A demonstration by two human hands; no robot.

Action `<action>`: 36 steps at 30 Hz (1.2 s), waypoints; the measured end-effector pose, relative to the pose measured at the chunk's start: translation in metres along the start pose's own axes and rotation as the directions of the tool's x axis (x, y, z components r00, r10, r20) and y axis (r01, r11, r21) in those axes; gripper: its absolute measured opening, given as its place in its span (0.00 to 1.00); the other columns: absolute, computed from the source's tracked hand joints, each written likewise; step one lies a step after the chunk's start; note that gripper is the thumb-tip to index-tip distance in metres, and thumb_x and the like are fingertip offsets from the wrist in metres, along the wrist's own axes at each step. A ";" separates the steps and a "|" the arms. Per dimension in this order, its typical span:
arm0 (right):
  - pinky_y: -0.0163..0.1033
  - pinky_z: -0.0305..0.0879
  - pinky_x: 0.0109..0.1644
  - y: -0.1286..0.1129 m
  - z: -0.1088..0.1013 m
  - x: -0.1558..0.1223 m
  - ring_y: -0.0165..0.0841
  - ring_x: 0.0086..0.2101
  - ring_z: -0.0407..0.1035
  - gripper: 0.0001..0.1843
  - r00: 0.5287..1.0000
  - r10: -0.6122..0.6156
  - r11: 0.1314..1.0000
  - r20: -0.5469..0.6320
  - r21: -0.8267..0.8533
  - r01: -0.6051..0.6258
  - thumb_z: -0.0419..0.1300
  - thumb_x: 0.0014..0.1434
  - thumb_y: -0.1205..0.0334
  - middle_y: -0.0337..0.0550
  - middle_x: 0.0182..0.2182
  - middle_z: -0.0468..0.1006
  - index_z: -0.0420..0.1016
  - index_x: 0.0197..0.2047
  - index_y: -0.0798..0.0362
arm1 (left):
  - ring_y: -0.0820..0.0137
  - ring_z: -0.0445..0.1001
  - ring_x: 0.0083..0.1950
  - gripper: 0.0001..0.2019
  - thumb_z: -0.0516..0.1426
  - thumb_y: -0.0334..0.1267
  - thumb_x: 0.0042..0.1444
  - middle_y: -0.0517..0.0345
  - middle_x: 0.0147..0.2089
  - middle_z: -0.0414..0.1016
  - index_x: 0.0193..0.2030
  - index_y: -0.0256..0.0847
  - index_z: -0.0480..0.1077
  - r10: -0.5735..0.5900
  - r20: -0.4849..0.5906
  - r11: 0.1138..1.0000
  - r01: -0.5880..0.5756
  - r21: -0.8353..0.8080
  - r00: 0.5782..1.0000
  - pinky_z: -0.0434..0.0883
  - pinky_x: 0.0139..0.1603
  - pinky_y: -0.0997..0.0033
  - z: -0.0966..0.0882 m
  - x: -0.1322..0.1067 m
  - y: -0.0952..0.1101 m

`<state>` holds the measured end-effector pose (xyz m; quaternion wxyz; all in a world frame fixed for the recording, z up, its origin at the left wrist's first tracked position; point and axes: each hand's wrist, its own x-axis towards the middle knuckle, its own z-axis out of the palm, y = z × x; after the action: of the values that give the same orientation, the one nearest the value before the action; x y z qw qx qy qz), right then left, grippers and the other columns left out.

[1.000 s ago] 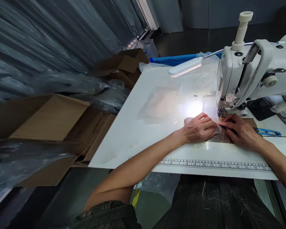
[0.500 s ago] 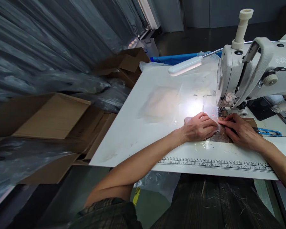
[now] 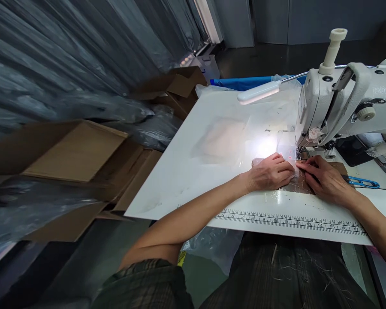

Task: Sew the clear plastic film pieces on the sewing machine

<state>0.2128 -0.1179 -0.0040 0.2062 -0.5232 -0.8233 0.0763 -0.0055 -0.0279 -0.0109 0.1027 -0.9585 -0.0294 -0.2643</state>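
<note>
A thin, see-through pale piece of fabric [image 3: 287,151] with small pink marks lies at the needle of a white sewing machine [image 3: 313,103]. My left hand [image 3: 272,172] presses on it from the left, fingers curled and held together. On the other side, my right hand [image 3: 328,178] has its thumb and forefinger closed at the fabric's edge, just in front of the presser foot. Both hands rest over a brown plate [image 3: 304,184] in the tabletop. Beneath the fingers the fabric's edge is hidden.
Blue thread snips [image 3: 363,182] lie right of my right hand. A lamp [image 3: 259,93] lights the needle area. A printed ruler [image 3: 276,219] runs along the front edge of the white table [image 3: 180,184]. Cardboard boxes [image 3: 79,150] and clear plastic stand at the left.
The camera view has shifted slightly, so the machine sits a little lower and further right. Both hands keep nearly the same position on the fabric.
</note>
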 end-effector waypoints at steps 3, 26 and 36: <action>0.48 0.74 0.42 -0.001 -0.001 0.001 0.41 0.38 0.70 0.24 1.000 -0.004 0.999 0.004 -0.050 0.004 0.43 0.69 0.57 0.54 0.44 0.72 0.72 0.60 0.50 | 0.74 0.70 0.34 0.13 0.50 0.33 0.68 0.58 0.37 0.78 0.32 0.39 0.70 -0.004 -0.001 1.000 0.004 -0.002 1.000 0.68 0.40 0.69 0.001 0.001 0.000; 0.42 0.72 0.36 0.001 0.001 0.000 0.37 0.34 0.68 0.22 1.000 -0.025 0.997 -0.018 -0.069 0.024 0.45 0.69 0.58 0.52 0.42 0.70 0.73 0.59 0.50 | 0.73 0.73 0.39 0.13 0.48 0.34 0.70 0.58 0.42 0.80 0.37 0.40 0.72 0.018 0.083 0.998 -0.012 -0.062 0.996 0.66 0.41 0.67 -0.004 0.000 -0.001; 0.44 0.74 0.47 -0.002 -0.007 -0.006 0.38 0.42 0.71 0.22 1.000 0.009 0.999 -0.028 0.054 -0.007 0.47 0.68 0.62 0.52 0.44 0.70 0.71 0.62 0.48 | 0.73 0.71 0.36 0.11 0.50 0.36 0.69 0.58 0.41 0.79 0.37 0.41 0.72 0.001 0.120 0.998 0.007 -0.059 0.993 0.65 0.40 0.66 -0.002 -0.001 0.000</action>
<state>0.2161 -0.1250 0.0019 0.2315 -0.5219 -0.8159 0.0918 -0.0075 -0.0281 -0.0096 0.0717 -0.9752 -0.0290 -0.2074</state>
